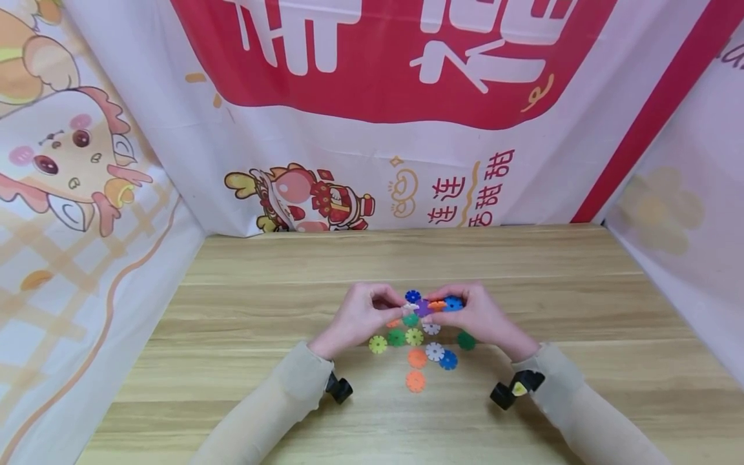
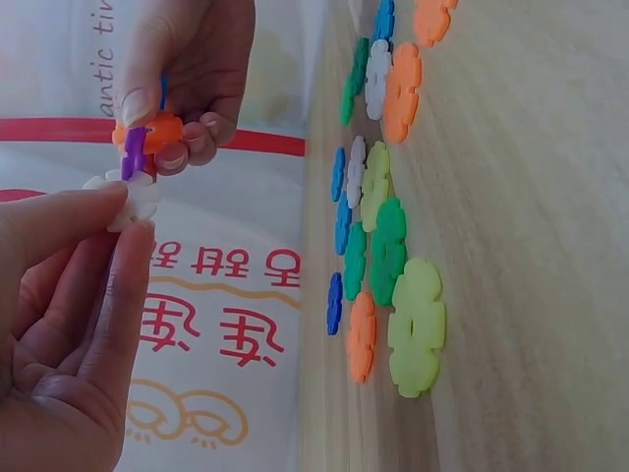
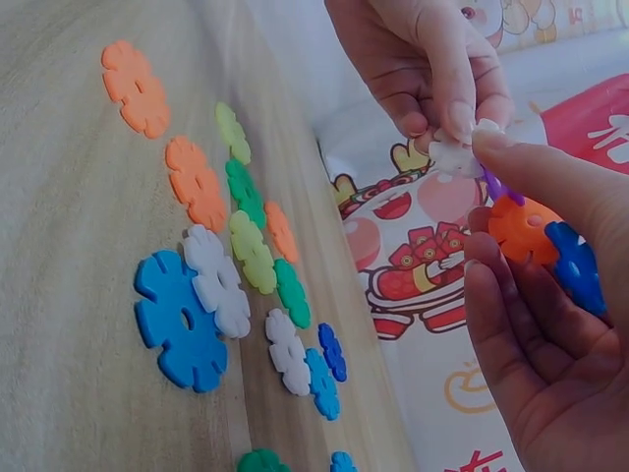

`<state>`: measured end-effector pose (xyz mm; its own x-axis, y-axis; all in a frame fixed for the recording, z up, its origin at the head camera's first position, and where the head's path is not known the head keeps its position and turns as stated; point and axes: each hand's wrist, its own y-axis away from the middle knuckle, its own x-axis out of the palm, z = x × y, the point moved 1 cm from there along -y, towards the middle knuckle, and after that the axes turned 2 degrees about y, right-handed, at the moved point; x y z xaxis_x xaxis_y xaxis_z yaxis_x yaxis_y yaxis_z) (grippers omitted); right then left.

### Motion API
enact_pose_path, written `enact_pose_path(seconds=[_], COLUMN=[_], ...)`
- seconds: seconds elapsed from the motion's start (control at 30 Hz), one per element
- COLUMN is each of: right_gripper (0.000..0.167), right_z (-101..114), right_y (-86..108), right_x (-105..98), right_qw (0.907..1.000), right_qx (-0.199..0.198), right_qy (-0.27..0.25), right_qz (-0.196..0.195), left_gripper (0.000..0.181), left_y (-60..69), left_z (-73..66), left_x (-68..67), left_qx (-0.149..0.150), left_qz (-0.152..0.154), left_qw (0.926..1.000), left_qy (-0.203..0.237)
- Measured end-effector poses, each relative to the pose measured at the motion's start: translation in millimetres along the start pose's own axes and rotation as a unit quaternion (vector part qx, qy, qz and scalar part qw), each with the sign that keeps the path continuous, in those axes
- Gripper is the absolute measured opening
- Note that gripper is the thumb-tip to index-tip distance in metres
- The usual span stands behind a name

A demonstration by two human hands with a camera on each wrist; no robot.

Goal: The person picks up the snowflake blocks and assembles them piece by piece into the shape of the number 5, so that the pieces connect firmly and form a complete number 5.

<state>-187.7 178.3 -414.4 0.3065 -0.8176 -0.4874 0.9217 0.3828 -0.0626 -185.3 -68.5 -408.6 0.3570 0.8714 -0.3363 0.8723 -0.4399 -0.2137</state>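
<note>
Nearest bit is two beige sleeves (image 1: 276, 387), each with a black wrist camera (image 1: 341, 389) at the cuff. Past those, plastic slotted discs lie flat on the wood-grain table (image 1: 325, 426): first a near orange disc (image 1: 415, 381), then a second orange disc (image 1: 417, 359), with a loose white disc (image 1: 434, 351) touching a loose blue disc (image 1: 448, 360) just right of it. Bit farther up there's a yellow-green disc (image 1: 378, 344) over on the left and a dark green disc (image 1: 465, 340) near the right hand (image 1: 482, 318).

Both hands are up above the table, fingers bent in. The left hand (image 1: 356, 316) pinches a white snowflake disc (image 2: 144, 200) between thumb and fingers. Right hand's got its thumb and fingers round a purple-orange-blue chain (image 3: 526, 231), and the purple end meets the white one, though fingers cover the join so I can't tell if they're slotted together.

A dark blue disc (image 1: 413, 296) lies beyond, then the cloth backdrop (image 1: 349, 139) with its cartoon creature (image 1: 299, 197) and big red panel (image 1: 372, 90).
</note>
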Motion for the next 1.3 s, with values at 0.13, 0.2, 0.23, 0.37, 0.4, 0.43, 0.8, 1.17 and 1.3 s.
enact_pose_path(seconds=[0.13,0.2,0.23,0.37,0.4,0.43,0.8,1.17,1.3], right_gripper=[0.037,0.037,0.037,0.037,0.037,0.037,0.037,0.036,0.035], right_z=[1.7,1.9,1.5,-0.5,-1.0,-1.5,-0.8,-1.4,-0.5], right_y=[0.3,0.4,0.5,1.5,1.8,2.1,2.9,3.4,4.3], right_x=[-1.0,-1.7,-2.1,-5.0,-5.9,-6.8,-11.9,-12.3,-12.4], right_qw=[1.0000,1.0000,0.9999,0.9997,0.9996,0.9994,0.9993,0.9996,0.9994], right_qx=[0.004,0.002,0.003,0.014,0.017,0.019,0.020,0.010,0.013], right_qy=[-0.004,-0.007,-0.009,-0.017,-0.018,-0.019,-0.013,-0.008,-0.010], right_qz=[-0.007,-0.006,-0.007,-0.013,-0.016,-0.019,-0.029,-0.026,-0.029], left_gripper=[0.005,0.009,0.012,0.021,0.023,0.024,0.035,0.040,0.040], left_y=[-1.4,-1.6,-1.6,-1.5,-1.6,-1.8,-4.1,-6.2,-7.8], left_z=[-0.1,0.3,0.6,3.4,4.2,5.4,27.6,40.6,40.7], left_x=[-0.6,-1.4,-2.1,-6.6,-8.0,-9.4,-18.2,-13.6,-11.6], left_qx=[-0.004,-0.008,-0.011,-0.024,-0.026,-0.028,-0.079,-0.129,-0.136], left_qz=[0.000,0.004,0.005,0.004,0.003,0.001,0.026,0.059,0.068], left_qw=[1.0000,0.9999,0.9999,0.9995,0.9995,0.9994,0.9932,0.9841,0.9805], left_qy=[0.005,0.010,0.012,0.020,0.020,0.019,-0.082,-0.107,-0.124])
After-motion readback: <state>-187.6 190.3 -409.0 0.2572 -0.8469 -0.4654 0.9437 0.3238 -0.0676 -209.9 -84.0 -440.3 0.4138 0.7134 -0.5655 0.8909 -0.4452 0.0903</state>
